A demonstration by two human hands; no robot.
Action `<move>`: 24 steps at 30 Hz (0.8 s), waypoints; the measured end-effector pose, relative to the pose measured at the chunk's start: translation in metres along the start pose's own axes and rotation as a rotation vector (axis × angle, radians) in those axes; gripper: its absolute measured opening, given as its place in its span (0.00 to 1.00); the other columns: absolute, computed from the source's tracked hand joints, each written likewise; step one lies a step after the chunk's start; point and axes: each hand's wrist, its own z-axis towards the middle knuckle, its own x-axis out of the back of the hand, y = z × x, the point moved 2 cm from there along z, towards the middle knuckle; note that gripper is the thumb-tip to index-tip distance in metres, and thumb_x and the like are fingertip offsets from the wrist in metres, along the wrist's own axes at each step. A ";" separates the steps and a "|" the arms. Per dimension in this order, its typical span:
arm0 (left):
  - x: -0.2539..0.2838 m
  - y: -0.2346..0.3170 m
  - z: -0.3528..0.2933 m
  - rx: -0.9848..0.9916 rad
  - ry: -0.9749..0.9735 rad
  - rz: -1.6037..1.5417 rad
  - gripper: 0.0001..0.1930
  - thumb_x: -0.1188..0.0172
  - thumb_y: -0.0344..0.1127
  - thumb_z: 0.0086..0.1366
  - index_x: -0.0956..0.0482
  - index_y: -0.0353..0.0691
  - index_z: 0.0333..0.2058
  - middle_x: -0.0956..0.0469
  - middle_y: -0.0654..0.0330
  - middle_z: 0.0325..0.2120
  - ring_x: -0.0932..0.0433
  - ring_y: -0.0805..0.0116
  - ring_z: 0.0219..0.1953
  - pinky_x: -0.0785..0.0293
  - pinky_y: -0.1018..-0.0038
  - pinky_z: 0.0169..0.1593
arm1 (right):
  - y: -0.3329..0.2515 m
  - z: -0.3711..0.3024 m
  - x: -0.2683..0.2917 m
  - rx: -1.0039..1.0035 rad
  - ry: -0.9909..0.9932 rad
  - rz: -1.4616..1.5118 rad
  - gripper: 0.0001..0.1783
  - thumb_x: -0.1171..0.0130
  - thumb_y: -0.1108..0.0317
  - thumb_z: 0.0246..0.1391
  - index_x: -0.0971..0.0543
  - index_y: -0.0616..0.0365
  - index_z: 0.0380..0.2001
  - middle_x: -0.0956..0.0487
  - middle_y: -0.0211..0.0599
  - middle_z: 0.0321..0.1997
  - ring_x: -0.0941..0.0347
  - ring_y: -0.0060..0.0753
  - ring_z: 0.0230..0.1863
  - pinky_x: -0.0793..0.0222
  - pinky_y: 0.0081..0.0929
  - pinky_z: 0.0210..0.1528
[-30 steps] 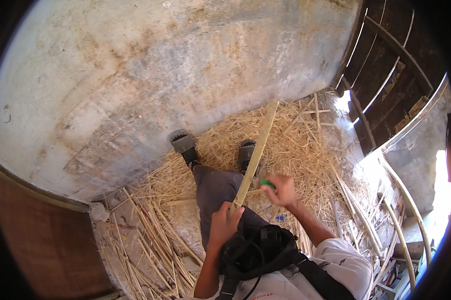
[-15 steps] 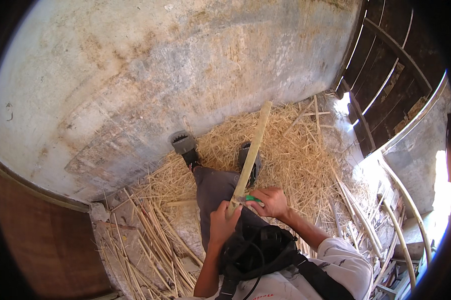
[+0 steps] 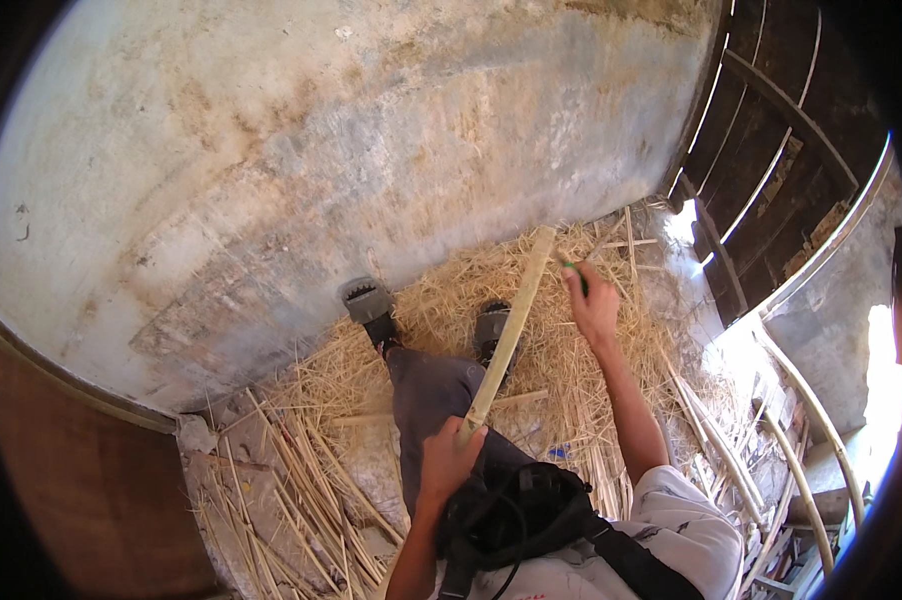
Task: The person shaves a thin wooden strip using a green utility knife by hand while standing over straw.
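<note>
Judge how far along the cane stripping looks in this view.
Done: shavings and stripped canes cover the floor. In hand: the left hand grips one cane while the right hand holds a small green tool beside it. Left: cannot tell; more canes lie at the right.

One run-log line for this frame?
left hand: grips pale cane | right hand: holds small green tool, apart from cane | ground: straw

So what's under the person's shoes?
Loose yellow straw lies under and around the two shoes, with long pale stalks beside the legs. The floor beneath is hidden by straw. The left hand grips a long stick above them.
</note>
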 end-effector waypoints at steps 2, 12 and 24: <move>-0.003 -0.001 0.000 -0.029 -0.003 0.020 0.18 0.31 0.46 0.69 0.21 0.33 0.39 0.17 0.39 0.29 0.15 0.35 0.38 0.20 0.55 0.38 | 0.000 0.008 0.007 -0.025 0.052 0.036 0.21 0.46 0.50 0.74 0.17 0.57 0.42 0.22 0.44 0.20 0.23 0.48 0.21 0.31 0.44 0.26; 0.004 0.007 -0.002 -0.036 -0.067 -0.019 0.16 0.40 0.44 0.75 0.26 0.34 0.42 0.20 0.35 0.29 0.20 0.29 0.38 0.26 0.47 0.37 | -0.034 -0.121 -0.020 0.475 -0.307 0.196 0.15 0.32 0.52 0.62 0.15 0.53 0.40 0.16 0.37 0.30 0.19 0.45 0.26 0.25 0.38 0.30; 0.004 0.003 -0.001 -0.082 -0.058 0.035 0.16 0.42 0.43 0.76 0.27 0.32 0.42 0.20 0.32 0.28 0.20 0.27 0.37 0.26 0.46 0.36 | -0.070 -0.142 -0.011 0.569 -0.364 0.084 0.14 0.27 0.53 0.57 0.14 0.50 0.38 0.15 0.32 0.30 0.18 0.40 0.25 0.25 0.36 0.26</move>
